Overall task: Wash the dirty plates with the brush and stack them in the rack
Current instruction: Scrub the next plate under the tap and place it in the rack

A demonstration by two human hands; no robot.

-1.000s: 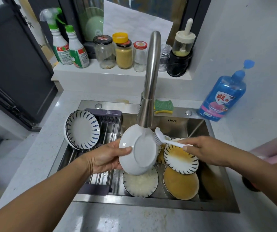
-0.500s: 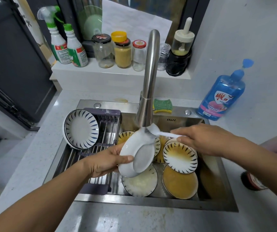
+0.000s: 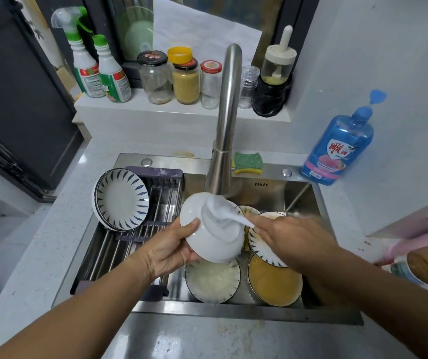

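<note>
Over the sink [image 3: 332,313], you are holding a white plate [image 3: 209,238] tilted under the faucet [image 3: 224,130], its underside toward you. Beneath it, dirty plates [image 3: 272,283] are lying crowded in the basin, some smeared yellow, one coated white. To the left, the rack [image 3: 140,229] is spanning the sink, carrying one clean striped plate [image 3: 121,199] leaning at its far end.

Your left hand [image 3: 170,251] is clamped on the white plate's rim, thumb on the near face. A wet rim is likely slippery, so a hard scrub could be twisting it loose, and it would be dropping onto the crockery below and chipping. Your right hand [image 3: 289,242] is closed around the handle of the brush [image 3: 229,217], whose blurred head is pressing against the plate's base. Pushing toward the thumb side is the safer direction, I judge. When racking, you are risking knocking the leaning plate over if you are setting this one against it carelessly.
</note>
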